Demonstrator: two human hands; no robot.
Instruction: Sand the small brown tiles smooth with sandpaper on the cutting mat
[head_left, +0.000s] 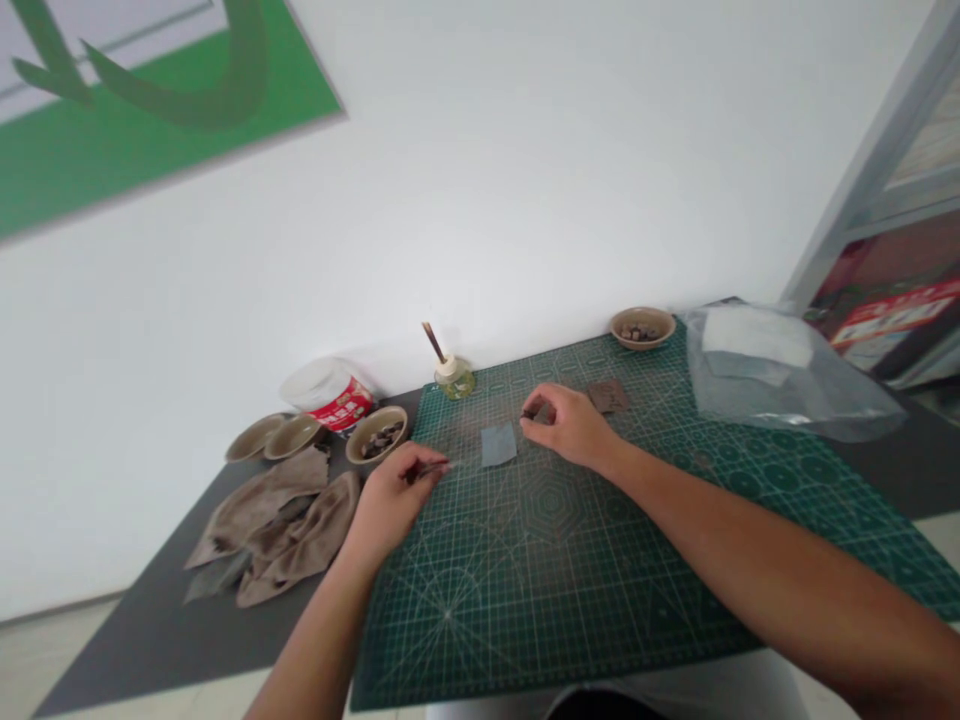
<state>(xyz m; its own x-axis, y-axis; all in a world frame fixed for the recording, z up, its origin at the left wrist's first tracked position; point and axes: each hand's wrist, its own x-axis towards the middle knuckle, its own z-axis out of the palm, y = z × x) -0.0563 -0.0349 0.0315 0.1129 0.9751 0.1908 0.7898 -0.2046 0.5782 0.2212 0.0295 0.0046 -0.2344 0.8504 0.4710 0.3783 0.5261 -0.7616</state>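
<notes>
My left hand [391,497] rests at the left edge of the green cutting mat [600,560], fingers closed around a thin stick-like tool [435,467] that points right. My right hand [568,423] lies further back on the mat, fingertips pinched on a small dark piece [534,410]. Between the hands lies a small grey square sheet [499,444]. A brown square sheet [607,396] sits just right of my right hand.
A small glass bottle with a stick [452,375] stands at the mat's back edge. Bowls: one with dark pieces [641,327] at back right, one [377,435] beside two empty ones [274,437] at left. Brown cloths [279,525], a white tub [331,394], a plastic bag [780,370].
</notes>
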